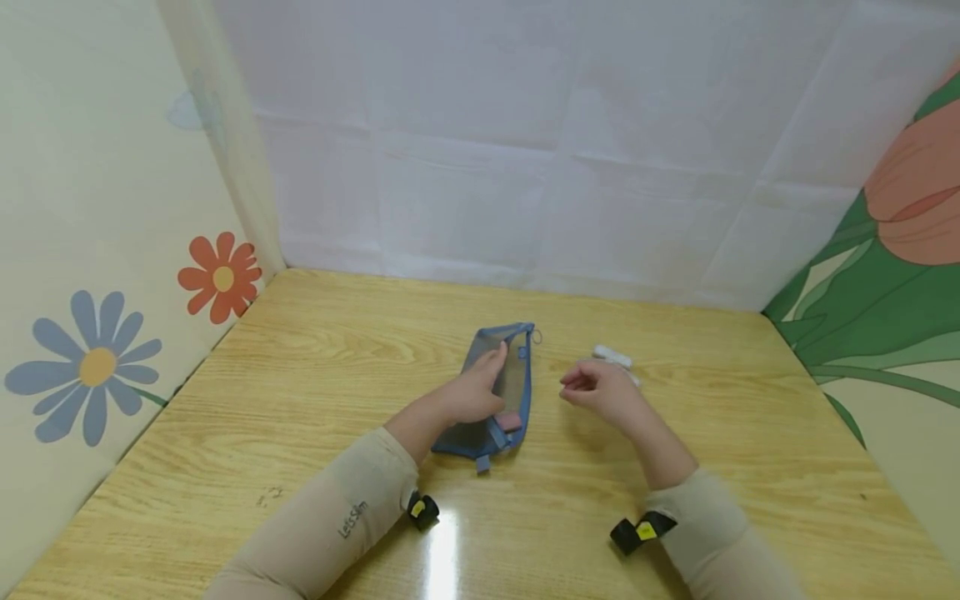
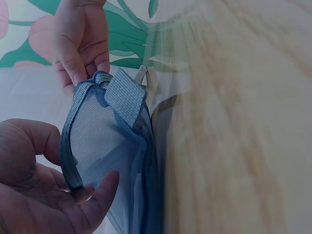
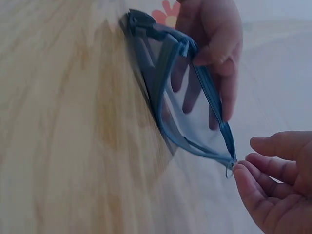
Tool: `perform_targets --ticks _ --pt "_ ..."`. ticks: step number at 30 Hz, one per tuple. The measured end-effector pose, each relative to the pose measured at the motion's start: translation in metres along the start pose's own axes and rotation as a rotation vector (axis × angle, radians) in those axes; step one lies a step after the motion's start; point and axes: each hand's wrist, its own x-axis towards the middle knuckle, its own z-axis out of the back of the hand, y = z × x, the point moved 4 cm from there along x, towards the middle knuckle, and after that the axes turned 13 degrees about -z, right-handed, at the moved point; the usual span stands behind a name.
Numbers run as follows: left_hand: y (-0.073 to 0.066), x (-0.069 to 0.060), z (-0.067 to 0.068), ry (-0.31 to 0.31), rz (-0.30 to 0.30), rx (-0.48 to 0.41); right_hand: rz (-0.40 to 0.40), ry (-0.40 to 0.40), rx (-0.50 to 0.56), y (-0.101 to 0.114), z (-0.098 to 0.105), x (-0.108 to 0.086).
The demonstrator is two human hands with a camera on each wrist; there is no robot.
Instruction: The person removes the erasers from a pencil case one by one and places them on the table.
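Observation:
A blue mesh zip pouch [image 1: 516, 379] lies on the table with its zipped side spread wide. My left hand [image 1: 472, 396] grips the pouch's left edge; in the right wrist view its thumb crosses the zip edge and its fingers show behind the mesh. A small pink block [image 1: 508, 421] sits inside the near end of the pouch. My right hand [image 1: 606, 393] hovers to the right of the pouch, fingers loosely bent, with nothing visible in them. Just beyond it lies a white stick-like piece [image 1: 612, 357]; another white piece [image 1: 635, 380] is mostly hidden by the hand.
The wooden table [image 1: 337, 333] meets a white cloth backdrop [image 1: 465, 208] at the back. Flower-printed panels stand at the left and right sides. A cord loop [image 1: 536, 337] hangs from the pouch's far corner, and a fabric tab [image 1: 483, 463] sticks out at its near end.

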Motion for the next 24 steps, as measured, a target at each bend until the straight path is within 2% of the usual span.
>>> perform_targets --ticks 6,8,13,24 --pt "0.000 0.001 0.000 -0.009 -0.009 0.000 0.051 0.074 -0.023 0.016 -0.020 -0.002" --pt "-0.001 0.000 0.000 -0.013 -0.015 0.004 0.085 0.104 -0.032 0.019 -0.028 -0.001" --pt "-0.003 0.000 0.000 -0.014 -0.023 0.001 0.110 0.183 -0.041 0.021 -0.045 0.002" --pt "-0.002 0.000 0.001 -0.002 -0.016 -0.015 0.058 0.243 -0.148 0.019 -0.062 0.007"
